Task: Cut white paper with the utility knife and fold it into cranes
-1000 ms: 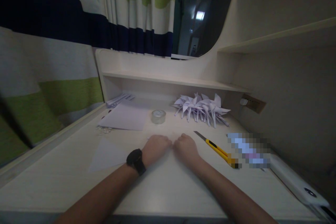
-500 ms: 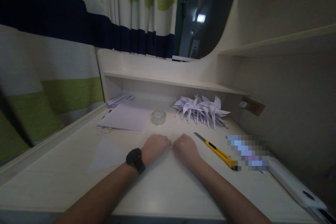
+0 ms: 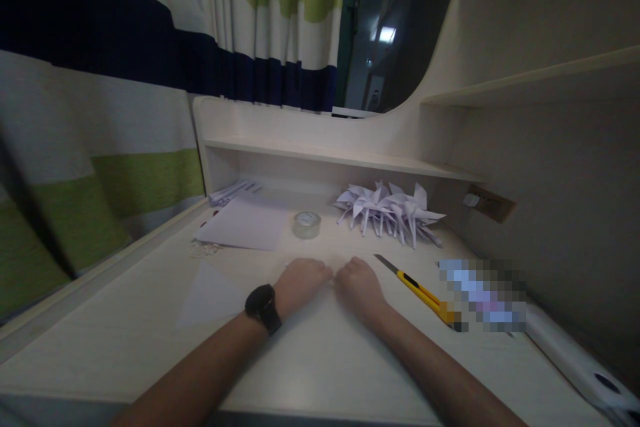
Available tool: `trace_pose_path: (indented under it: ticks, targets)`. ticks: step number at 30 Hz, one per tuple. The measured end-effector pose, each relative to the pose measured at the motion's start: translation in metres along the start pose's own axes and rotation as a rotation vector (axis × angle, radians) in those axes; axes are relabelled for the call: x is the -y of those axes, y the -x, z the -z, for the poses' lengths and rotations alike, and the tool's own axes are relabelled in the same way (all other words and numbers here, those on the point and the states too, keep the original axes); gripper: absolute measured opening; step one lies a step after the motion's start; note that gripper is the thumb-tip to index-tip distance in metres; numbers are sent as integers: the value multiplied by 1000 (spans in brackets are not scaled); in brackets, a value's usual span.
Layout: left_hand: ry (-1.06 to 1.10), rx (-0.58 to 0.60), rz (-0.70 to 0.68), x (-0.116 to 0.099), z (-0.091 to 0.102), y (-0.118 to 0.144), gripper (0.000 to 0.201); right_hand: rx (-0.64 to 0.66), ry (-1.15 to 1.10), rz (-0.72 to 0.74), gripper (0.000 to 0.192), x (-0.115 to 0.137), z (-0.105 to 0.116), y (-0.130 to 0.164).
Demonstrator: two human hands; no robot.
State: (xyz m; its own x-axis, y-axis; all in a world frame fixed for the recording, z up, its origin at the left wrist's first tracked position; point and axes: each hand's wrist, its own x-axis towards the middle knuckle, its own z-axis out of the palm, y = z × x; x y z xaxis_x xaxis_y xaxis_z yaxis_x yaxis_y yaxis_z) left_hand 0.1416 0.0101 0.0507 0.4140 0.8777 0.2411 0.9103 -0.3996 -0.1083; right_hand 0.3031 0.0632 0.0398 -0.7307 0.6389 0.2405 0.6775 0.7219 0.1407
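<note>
Head view is showing the left hand point(image 3: 301, 282) and the right hand point(image 3: 359, 285) resting knuckle to knuckle on the pale desk point(image 3: 310, 353), fingers curling under and pressing down on something small and white that I cannot make out. A black watch point(image 3: 263, 307) is sitting on the left wrist. A yellow utility knife point(image 3: 419, 292) is lying just right of the right hand, a tape roll point(image 3: 307, 224) and folded paper cranes point(image 3: 390, 211) are sitting beyond, and a paper triangle point(image 3: 210, 295) is lying to the left.

Bare forearms, black wristwatch point(image 3: 263, 307) on the left wrist.
</note>
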Motion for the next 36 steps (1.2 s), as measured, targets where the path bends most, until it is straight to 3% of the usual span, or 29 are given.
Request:
trace_pose_path:
  ticks: [3,6,8,12,15,18,22,26,32,36]
  targets:
    - [-31,-11,-7,2,4,0,10,-21,-13,35,14,-1,7,-3]
    - [-74,-32,27,21,12,3,11,-34,-71,61,17,-4,18,-15]
    - [-87,-71,133,42,19,7,15,-79,-90,21,21,-10,26,-27]
    - [-3,-199,474,95,33,13,30,-88,-41,-77,29,-34,35,-43]
    - [88,-264,669,126,34,8,37,14,28,-171,29,-66,35,-29]
    - [229,-205,746,144,28,-6,36,112,33,-321,30,-104,27,12]
    - [354,-108,774,147,13,-23,46,158,-18,-449,42,-141,10,77]
    - [309,-106,824,140,-1,-30,45,177,-105,-435,40,-152,-4,111]
    - [216,-172,821,134,-11,-29,32,140,-133,-485,42,-147,-11,107]
    - [204,-193,798,134,-14,-29,30,146,-190,-473,39,-141,-3,92]
